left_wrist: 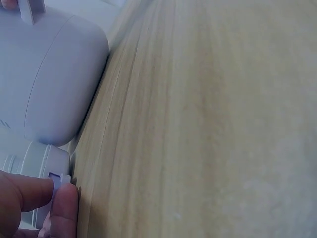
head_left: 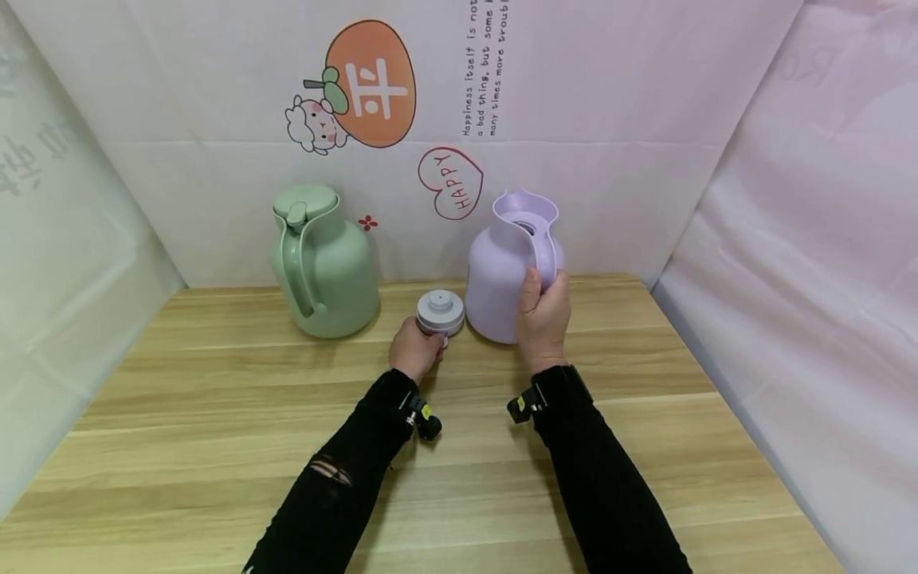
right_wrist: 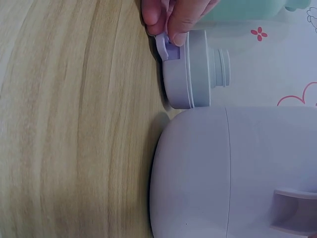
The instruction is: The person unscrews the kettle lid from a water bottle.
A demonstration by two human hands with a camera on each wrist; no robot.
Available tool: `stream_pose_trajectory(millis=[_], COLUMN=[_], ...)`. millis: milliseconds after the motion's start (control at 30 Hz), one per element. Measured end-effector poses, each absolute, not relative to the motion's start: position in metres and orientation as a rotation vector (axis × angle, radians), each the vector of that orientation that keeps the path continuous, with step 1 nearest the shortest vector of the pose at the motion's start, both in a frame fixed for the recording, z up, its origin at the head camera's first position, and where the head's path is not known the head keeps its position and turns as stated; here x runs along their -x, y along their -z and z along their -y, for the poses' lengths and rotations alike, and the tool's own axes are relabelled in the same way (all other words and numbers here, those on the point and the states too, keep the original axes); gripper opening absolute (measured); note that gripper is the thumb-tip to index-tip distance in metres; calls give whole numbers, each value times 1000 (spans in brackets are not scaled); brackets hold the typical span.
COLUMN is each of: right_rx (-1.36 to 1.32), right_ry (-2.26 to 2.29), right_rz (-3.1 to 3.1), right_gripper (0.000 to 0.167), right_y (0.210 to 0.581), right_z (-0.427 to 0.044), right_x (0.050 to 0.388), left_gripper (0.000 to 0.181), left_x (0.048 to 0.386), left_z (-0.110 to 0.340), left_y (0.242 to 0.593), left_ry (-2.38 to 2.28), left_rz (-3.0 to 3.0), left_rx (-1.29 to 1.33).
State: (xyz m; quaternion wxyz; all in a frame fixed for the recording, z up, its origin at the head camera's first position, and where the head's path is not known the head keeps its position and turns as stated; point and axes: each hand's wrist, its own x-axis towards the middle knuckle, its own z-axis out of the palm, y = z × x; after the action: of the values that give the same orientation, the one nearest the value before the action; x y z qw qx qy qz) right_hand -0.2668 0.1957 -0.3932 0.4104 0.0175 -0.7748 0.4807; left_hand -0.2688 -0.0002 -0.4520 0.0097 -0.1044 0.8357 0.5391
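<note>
A purple thermos jug (head_left: 495, 279) stands on the table with its top uncovered, and my right hand (head_left: 545, 319) grips its handle. Just left of it lies a lid (head_left: 441, 309), upside down, its grey plug side facing up. My left hand (head_left: 417, 349) pinches the small purple tab on the lid's near edge between thumb and fingers. In the right wrist view the lid (right_wrist: 198, 69) sits flat on the table close beside the jug (right_wrist: 193, 173). The left wrist view shows the fingers (left_wrist: 64, 203) at the tab.
A green thermos jug (head_left: 333, 279) with its lid on stands at the back left, its handle toward the front. Behind both jugs hangs a white printed cloth (head_left: 610, 96). More white cloth borders the wooden table (head_left: 215, 446) on the left and right.
</note>
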Motion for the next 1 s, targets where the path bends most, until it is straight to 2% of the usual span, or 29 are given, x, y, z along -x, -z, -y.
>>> stream_pose_trajectory(millis=[367, 633, 867, 1000], right_rx=[-38, -34, -66, -73], right_ry=[-1213, -1204, -1241, -1244], right_rz=[1950, 1950, 1974, 2003], right_gripper=[70, 63, 64, 64], right_y=[394, 393, 392, 391], right_z=[-196, -194, -195, -197], right_x=[267, 266, 263, 262], left_gripper=[37, 45, 50, 64], left_x=[268, 265, 260, 255], left_z=[1, 2, 7, 11], left_y=[453, 451, 449, 447], left_ry=[-1673, -1704, -1611, -1543], left_rz=[-2609, -2601, -2664, -2688], left_rx=[317, 309, 272, 236])
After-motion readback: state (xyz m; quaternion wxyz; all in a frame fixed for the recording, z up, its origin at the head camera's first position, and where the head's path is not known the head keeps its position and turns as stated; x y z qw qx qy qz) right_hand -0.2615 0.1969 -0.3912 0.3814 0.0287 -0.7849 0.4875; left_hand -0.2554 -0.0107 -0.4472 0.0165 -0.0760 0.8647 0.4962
